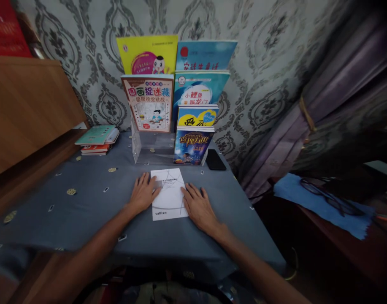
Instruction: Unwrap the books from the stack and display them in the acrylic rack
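A white booklet (pixel 169 198) with thin grey lines and "valli" printed at its lower left lies flat on the table, right in front of me. Along its left edge rests my left hand (pixel 143 192), fingers stretched out and palm down, the thumb at the paper's edge. My right hand (pixel 199 207) lies flat at the opposite edge, fingers spread, with fingertips touching the paper's side. Neither hand is closed around anything. Just beyond the booklet stands a clear acrylic rack (pixel 152 147) with several upright books, among them a dark blue one (pixel 191 147) at the front right.
A small stack of books (pixel 96 137) sits at the back left beside a wooden cabinet (pixel 31 109). Right of the rack lies a black phone (pixel 215 160). The grey tablecloth (pixel 95 211) covers the table. Glasses (pixel 332 196) rest on a blue cloth (pixel 294 190) at the right.
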`<state>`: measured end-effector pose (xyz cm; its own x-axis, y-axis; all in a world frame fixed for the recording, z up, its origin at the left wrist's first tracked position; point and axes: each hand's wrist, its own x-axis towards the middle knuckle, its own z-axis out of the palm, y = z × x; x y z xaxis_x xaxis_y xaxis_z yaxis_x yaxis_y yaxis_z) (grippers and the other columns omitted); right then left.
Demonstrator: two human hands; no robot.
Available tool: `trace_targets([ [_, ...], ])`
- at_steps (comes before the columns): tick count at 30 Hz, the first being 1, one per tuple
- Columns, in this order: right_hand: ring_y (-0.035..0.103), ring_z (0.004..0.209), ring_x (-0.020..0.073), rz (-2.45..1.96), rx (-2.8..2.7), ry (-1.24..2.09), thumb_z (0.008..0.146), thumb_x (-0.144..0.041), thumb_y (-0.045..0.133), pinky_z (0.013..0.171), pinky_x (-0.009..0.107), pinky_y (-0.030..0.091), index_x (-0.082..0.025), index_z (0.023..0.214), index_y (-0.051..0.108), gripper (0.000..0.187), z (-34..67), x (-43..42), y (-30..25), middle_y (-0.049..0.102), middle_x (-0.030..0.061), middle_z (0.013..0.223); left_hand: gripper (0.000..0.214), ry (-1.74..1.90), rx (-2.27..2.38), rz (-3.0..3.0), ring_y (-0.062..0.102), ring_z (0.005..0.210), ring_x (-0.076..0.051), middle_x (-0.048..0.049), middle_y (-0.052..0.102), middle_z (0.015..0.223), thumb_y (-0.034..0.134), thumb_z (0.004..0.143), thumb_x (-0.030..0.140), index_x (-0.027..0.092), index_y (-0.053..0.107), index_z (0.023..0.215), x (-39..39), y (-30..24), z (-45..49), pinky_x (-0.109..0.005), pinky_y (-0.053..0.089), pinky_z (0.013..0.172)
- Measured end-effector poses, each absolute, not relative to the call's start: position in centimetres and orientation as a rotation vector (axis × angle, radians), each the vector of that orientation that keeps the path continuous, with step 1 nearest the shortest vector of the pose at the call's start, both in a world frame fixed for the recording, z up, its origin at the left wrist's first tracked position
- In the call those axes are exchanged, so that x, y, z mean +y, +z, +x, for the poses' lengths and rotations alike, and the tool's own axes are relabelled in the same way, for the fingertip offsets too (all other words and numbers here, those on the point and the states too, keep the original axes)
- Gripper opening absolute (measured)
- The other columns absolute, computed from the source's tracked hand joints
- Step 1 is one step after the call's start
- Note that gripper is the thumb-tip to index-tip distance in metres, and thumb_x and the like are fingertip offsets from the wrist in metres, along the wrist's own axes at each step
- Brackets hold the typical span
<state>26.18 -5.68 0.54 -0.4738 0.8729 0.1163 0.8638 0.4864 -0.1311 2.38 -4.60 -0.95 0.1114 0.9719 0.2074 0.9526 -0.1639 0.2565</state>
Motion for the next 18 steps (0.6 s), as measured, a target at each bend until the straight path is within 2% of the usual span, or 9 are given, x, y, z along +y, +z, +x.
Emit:
trace_targets([
  [2,0.04,0.143,0.0329,-1.497,-2.559,0.098,0.099,-0.018,0.036,0.114,0.064,0.03,-0.013,0.143,0.052,0.047,26.1,-5.7,0.5,0.049,0.0174,0.15,0.055,0.527,2.027,2.236,0.033,0.145,-0.04,-0.0233,0.044,0.152,0.048,0.095,0.043,0.014,0.048,0.141,-3.8,-1.1,2.1,-0.061,0.024,0.115],
  [7,0.039,0.144,0.0331,-1.47,-2.561,0.1,0.099,-0.018,0.035,0.114,0.064,0.03,-0.012,0.142,0.052,0.047,26.1,-5.6,0.5,0.049,0.0176,0.151,0.058,0.778,1.793,2.102,0.042,0.139,-0.034,-0.0184,0.051,0.146,0.053,0.088,0.025,0.016,0.043,0.144,-2.0,-1.6,2.6,-0.054,0.03,0.115],
  [12,0.041,0.143,0.0325,-1.469,-2.562,0.091,0.1,-0.019,0.035,0.115,0.063,0.031,-0.014,0.142,0.053,0.046,26.2,-5.7,0.7,0.05,0.0165,0.15,0.057,1.226,1.626,1.499,0.05,0.129,-0.03,-0.0128,0.059,0.132,0.067,0.074,0.014,0.02,0.053,0.129,0.9,-0.6,2.4,-0.045,0.038,0.112],
  [15,0.041,0.143,0.0326,-1.476,-2.567,0.093,0.099,-0.019,0.034,0.115,0.063,0.031,-0.013,0.142,0.053,0.047,26.2,-5.7,0.8,0.05,0.0164,0.15,0.049,1.329,1.542,1.009,0.056,0.121,-0.027,-0.0105,0.059,0.122,0.071,0.071,0.011,0.022,0.056,0.116,2.3,0.5,1.3,-0.039,0.049,0.099],
  [18,0.041,0.142,0.0331,-1.469,-2.562,0.08,0.099,-0.019,0.033,0.115,0.063,0.031,-0.012,0.142,0.053,0.047,26.2,-5.6,0.6,0.05,0.017,0.15,0.045,1.329,1.472,0.816,0.064,0.103,-0.022,-0.0084,0.061,0.111,0.071,0.071,0.009,0.022,0.054,0.111,2.7,1.3,0.4,-0.033,0.056,0.081],
])
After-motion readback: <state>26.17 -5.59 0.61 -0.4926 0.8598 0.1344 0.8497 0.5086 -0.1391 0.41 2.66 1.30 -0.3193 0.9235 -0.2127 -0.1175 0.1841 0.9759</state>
